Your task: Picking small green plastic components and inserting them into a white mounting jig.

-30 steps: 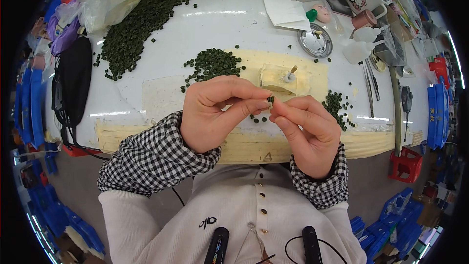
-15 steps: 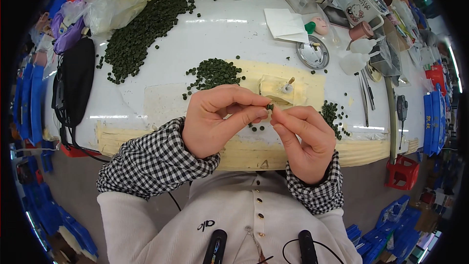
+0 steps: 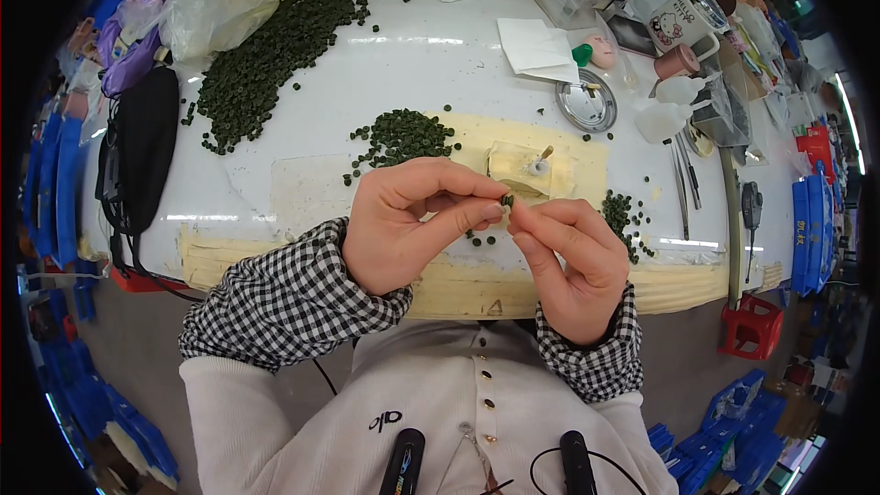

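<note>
Over the table's front edge, my left hand (image 3: 399,225) and my right hand (image 3: 573,261) meet fingertip to fingertip. Between them is a small dark green round piece (image 3: 507,201), pinched by thumb and forefinger from either side. Beyond my left hand lies a middle-sized pile of similar green pieces (image 3: 403,137). A smaller scatter of them (image 3: 621,214) is to the right of my right hand, and a few loose ones (image 3: 490,240) show below the fingertips. Just past my fingers stands a yellowish block (image 3: 513,160) with a small whitish peg on top.
A large heap of green pieces (image 3: 266,64) covers the far left, beside plastic bags (image 3: 220,14) and a black pouch (image 3: 147,147). At right are a round metal dish (image 3: 587,101), tweezers (image 3: 679,185), a mug (image 3: 683,20) and white tissues (image 3: 536,47).
</note>
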